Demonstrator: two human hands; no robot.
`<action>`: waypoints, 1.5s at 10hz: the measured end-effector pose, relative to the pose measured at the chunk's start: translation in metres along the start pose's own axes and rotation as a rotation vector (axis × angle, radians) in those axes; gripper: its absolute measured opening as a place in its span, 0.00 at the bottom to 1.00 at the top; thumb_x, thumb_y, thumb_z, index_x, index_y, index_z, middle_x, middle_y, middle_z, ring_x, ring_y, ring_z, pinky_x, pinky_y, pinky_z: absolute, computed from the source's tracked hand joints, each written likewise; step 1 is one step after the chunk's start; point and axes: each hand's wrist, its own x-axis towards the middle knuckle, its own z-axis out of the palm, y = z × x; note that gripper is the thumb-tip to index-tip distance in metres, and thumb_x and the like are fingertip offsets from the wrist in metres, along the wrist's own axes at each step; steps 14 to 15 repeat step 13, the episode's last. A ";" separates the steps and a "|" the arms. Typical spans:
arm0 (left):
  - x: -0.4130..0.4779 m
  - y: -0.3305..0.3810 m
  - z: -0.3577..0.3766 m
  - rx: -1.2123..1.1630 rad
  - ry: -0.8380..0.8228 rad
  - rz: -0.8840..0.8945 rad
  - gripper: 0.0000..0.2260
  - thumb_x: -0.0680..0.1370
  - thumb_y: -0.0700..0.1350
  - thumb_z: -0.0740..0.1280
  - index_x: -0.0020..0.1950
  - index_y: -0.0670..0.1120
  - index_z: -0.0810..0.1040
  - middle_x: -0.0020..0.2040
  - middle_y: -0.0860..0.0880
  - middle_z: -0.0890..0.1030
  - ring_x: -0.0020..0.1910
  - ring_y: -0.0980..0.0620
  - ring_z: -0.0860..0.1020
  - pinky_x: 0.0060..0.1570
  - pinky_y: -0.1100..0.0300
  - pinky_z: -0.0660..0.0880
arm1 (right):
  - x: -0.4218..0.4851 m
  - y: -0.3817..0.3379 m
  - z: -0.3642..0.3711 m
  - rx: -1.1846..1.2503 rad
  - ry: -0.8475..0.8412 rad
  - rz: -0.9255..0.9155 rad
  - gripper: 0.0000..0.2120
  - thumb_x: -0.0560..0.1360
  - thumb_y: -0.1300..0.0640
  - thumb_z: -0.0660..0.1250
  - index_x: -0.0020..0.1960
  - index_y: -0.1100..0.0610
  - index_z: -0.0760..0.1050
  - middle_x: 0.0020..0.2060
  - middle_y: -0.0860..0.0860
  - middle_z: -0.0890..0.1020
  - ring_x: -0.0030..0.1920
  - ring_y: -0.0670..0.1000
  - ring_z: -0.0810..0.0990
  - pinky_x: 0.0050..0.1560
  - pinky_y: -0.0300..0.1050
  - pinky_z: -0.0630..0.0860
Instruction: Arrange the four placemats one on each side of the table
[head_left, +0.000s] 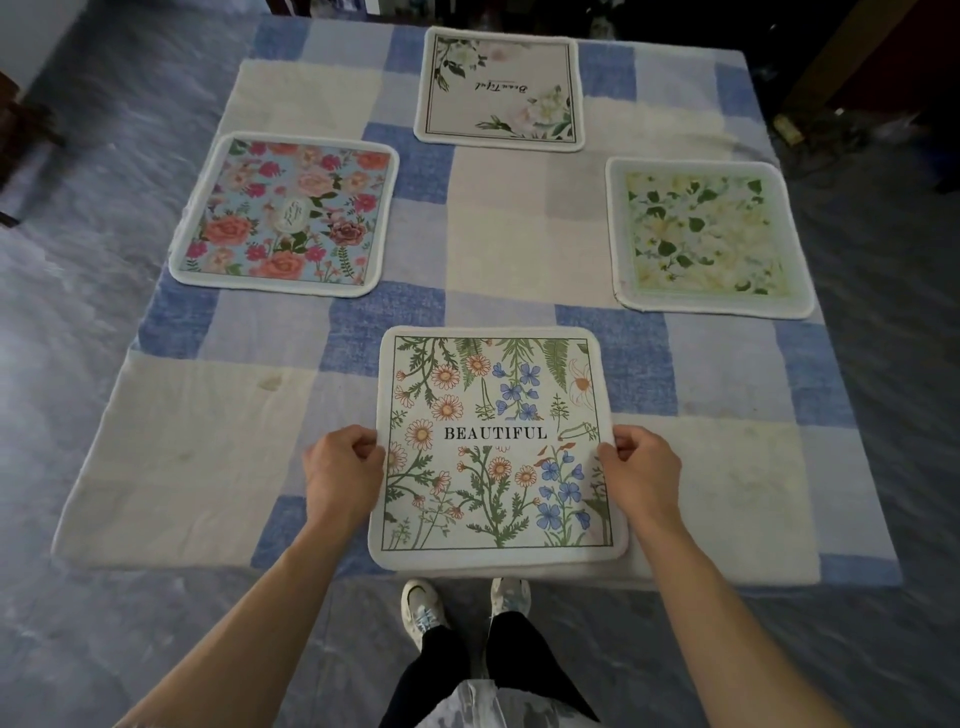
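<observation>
Both hands are on the white-bordered fabric placemat printed with wildflowers and the word BEAUTIFUL (496, 447), in the lower centre of the frame. The left hand (343, 470) pinches its left edge and the right hand (641, 470) its right edge, fingers curled over the border.

Risk: the mat's near edge lies at the table's front edge, possibly overhanging. Released there, it could slip off. A sideways tug could also ruck the blue-and-cream checked tablecloth (498, 234).

Surroundings: a pink-rose mat on a blue ground (285, 215) sits at left centre, a cream mat with pale flowers and script (501, 88) at top centre, and a green-and-yellow leafy mat (706, 236) at right centre. All three lie well apart from the held mat. The person's light shoes (421, 608) stand below the table edge. Nothing visible obstructs the held mat.
</observation>
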 end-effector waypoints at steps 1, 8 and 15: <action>0.005 0.003 0.000 0.029 0.012 0.014 0.08 0.74 0.40 0.67 0.42 0.51 0.83 0.35 0.57 0.82 0.37 0.56 0.80 0.38 0.61 0.77 | -0.003 0.004 0.002 -0.022 0.000 -0.013 0.06 0.75 0.64 0.68 0.46 0.55 0.81 0.41 0.44 0.81 0.38 0.37 0.78 0.34 0.27 0.68; 0.013 0.001 -0.007 -0.066 0.038 -0.029 0.06 0.73 0.39 0.70 0.45 0.48 0.85 0.38 0.55 0.83 0.38 0.55 0.82 0.46 0.56 0.81 | -0.016 0.000 0.001 0.097 0.026 0.050 0.10 0.75 0.62 0.68 0.49 0.49 0.71 0.39 0.36 0.75 0.39 0.36 0.76 0.30 0.24 0.68; 0.018 0.013 -0.015 -0.398 0.035 -0.126 0.04 0.73 0.44 0.71 0.44 0.53 0.81 0.40 0.52 0.85 0.38 0.51 0.85 0.43 0.53 0.83 | -0.021 -0.018 -0.024 0.324 0.019 -0.019 0.12 0.78 0.52 0.67 0.61 0.50 0.76 0.51 0.40 0.80 0.50 0.35 0.76 0.39 0.24 0.71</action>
